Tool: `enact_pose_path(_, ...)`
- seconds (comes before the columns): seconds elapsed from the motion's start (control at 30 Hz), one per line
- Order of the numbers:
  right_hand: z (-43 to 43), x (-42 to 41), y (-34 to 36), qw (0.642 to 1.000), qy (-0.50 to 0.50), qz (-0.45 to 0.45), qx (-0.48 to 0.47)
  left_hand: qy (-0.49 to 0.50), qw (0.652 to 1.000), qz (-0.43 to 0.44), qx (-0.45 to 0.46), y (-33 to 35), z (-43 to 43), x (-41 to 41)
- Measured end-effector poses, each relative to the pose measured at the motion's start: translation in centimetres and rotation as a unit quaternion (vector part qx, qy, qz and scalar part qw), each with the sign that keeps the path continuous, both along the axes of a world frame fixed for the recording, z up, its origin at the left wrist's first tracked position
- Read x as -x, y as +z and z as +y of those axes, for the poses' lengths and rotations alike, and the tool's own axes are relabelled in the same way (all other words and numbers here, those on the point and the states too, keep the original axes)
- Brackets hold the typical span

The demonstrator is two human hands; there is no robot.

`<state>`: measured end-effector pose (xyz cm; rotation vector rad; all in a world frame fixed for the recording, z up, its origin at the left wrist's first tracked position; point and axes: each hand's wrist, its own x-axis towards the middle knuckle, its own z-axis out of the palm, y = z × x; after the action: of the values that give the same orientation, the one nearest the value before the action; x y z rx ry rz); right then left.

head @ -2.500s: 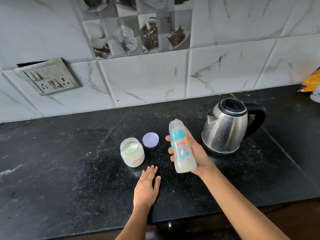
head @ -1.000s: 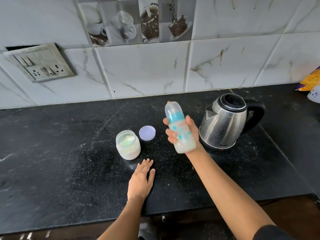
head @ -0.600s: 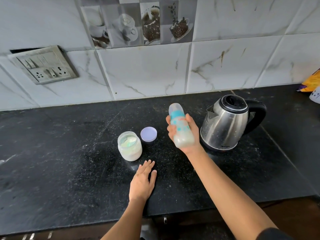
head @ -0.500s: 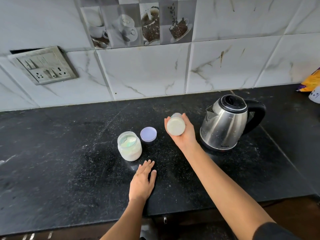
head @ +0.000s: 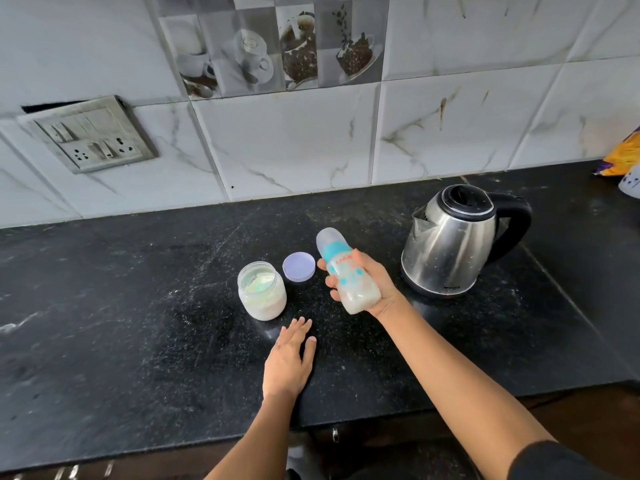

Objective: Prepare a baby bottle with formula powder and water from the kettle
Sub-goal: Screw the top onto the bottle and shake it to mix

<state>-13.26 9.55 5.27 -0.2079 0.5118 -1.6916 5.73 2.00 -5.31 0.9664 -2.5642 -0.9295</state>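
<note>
The left hand (head: 290,362) lies flat on the table (head: 138,341), fingers (head: 298,328) straight and together. At its 1 o'clock, the right hand (head: 372,289) wraps its fingers (head: 331,281) round the tilted bottle (head: 346,271). An open jar (head: 262,289) of powder stands at 11 o'clock, its lid (head: 299,267) behind it, and the kettle (head: 450,244) at 2 o'clock.

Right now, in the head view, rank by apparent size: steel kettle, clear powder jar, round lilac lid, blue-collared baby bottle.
1. steel kettle
2. baby bottle and powder jar: close; bottle is held nearer the camera
3. lilac lid
</note>
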Motion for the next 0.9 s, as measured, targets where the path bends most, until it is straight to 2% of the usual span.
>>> enact_pose_path(0.07,0.1,-0.1,0.2,1.0,0.008,0.026,0.005,0.005,1.0,-0.001,-0.001,-0.1,0.0,0.0)
enact_pose_path(0.17,-2.2,0.0,0.7,0.98,-0.143,-0.052,-0.124,0.006,1.0,-0.001,-0.005,0.0,0.1,0.1)
enact_pose_path(0.23,-2.9,0.5,0.2,0.965,-0.186,-0.046,-0.177,0.008,1.0,-0.004,-0.008,0.1,0.0,0.1)
enact_pose_path(0.3,-1.9,0.6,-0.4,0.986,-0.095,-0.032,-0.132,0.01,1.0,-0.006,-0.01,0.1,0.1,0.1)
enact_pose_path(0.4,0.0,0.9,-1.0,0.996,0.055,0.07,-0.03,0.009,1.0,-0.009,-0.011,0.3,0.1,0.0)
enact_pose_path(0.43,-0.1,0.8,-1.0,0.996,0.051,0.07,-0.023,0.009,1.0,-0.011,-0.011,0.4,0.2,0.0)
enact_pose_path(0.47,-0.5,0.5,-1.1,0.999,0.007,0.039,-0.036,0.009,1.0,-0.012,-0.012,0.4,0.2,0.0)
enact_pose_path(0.57,-1.8,0.6,-2.0,0.976,-0.168,-0.109,-0.088,0.01,1.0,-0.011,-0.014,0.6,0.1,0.0)
enact_pose_path(0.63,-1.5,0.4,-2.3,0.977,-0.122,-0.168,-0.05,0.009,1.0,-0.011,-0.013,0.6,0.1,-0.1)
enact_pose_path(0.67,-0.9,0.5,-2.3,0.986,-0.064,-0.15,-0.024,0.008,1.0,-0.01,-0.013,0.6,0.2,-0.1)
enact_pose_path(0.77,0.8,1.0,-2.1,0.994,0.063,0.036,0.077,0.009,1.0,-0.012,-0.013,0.6,0.2,-0.1)
enact_pose_path(0.83,0.3,0.7,-0.9,0.997,0.037,0.024,0.062,0.009,1.0,-0.013,-0.011,0.5,0.2,0.0)
enact_pose_path(0.9,-1.0,0.7,-0.7,0.994,-0.103,-0.04,-0.028,0.01,1.0,-0.011,-0.011,0.5,0.2,-0.1)
